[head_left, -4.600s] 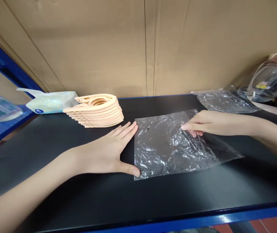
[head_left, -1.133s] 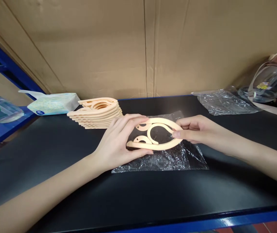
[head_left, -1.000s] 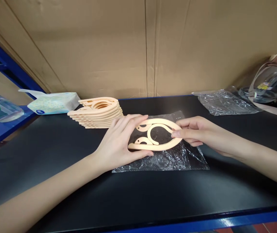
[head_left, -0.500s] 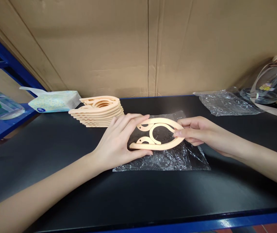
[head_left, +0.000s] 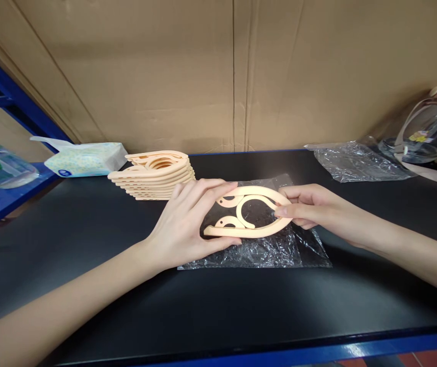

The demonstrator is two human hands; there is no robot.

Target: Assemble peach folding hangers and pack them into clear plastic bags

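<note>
A peach-coloured folding hanger (head_left: 258,233), folded up with its hook curled inside, is held between my two hands. My left hand (head_left: 185,224) grips its left end, fingers along the far arm and thumb along the near arm. At the rounded right end, my right hand (head_left: 308,209) pinches it between thumb and fingers. Beneath the hanger lies a clear plastic bag (head_left: 272,255), flat on the black table (head_left: 218,311). Behind my left hand stands a neat stack of matching folded hangers (head_left: 153,176), its right lower part covered by that hand.
A pack of tissues (head_left: 88,159) lies at the back left beside a blue metal frame (head_left: 27,114). Another clear bag (head_left: 356,162) is at the back right, next to a transparent bottle (head_left: 432,130) with a strap. A cardboard wall (head_left: 164,76) closes off the back.
Almost nothing differs. Both hands keep the same hold on the hanger, which has shifted very slightly to the right.
</note>
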